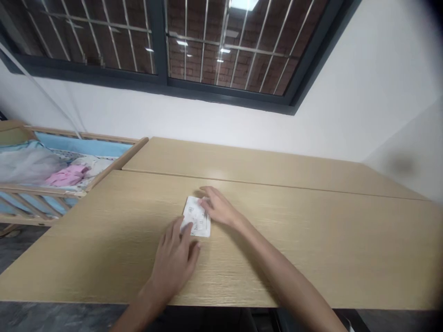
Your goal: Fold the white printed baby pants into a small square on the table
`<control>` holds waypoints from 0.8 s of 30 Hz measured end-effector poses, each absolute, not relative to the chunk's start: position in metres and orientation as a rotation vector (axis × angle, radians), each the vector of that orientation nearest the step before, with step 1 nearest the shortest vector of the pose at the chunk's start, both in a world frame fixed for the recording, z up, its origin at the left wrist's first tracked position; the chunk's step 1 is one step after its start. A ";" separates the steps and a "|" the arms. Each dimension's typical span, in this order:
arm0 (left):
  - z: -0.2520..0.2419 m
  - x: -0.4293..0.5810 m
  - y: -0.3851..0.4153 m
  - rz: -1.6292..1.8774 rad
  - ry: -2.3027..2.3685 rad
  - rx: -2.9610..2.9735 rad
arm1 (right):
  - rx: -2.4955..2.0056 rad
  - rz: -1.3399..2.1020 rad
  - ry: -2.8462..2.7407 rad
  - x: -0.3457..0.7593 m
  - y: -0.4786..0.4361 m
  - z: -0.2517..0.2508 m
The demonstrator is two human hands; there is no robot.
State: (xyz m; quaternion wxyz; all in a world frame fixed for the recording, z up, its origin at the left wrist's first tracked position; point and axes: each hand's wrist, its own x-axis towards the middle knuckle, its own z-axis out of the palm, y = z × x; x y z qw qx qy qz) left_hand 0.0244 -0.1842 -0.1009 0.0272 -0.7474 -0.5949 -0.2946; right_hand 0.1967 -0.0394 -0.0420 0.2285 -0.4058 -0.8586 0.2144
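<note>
A small white flat packet [200, 222] with dark printing lies on the wooden table, in front of me. My left hand [174, 258] is at its near left corner, palm down, with fingers apart and fingertips at the packet's edge. From the right, my right hand [220, 206] reaches over the packet's far right side. Its fingers are stretched out, and the thumb lies over the packet's upper part. Whether either hand presses on the packet I cannot tell. Part of the packet's right edge is hidden by my right hand.
The table [304, 240] has a seam across it, with a second board [242, 161] behind, against the white wall. To the left stands a wooden crib [133, 154] with blue lining, pink cloth [67, 175] and white netting. A barred window [224, 46] is above.
</note>
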 end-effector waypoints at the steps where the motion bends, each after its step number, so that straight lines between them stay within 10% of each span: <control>1: -0.104 0.031 -0.188 -0.910 -1.788 -2.321 | -1.018 0.579 -2.457 0.194 -0.049 -0.037; 24: -0.105 0.023 -0.176 -0.872 -1.796 -2.422 | -1.051 0.411 -2.625 0.211 -0.018 -0.087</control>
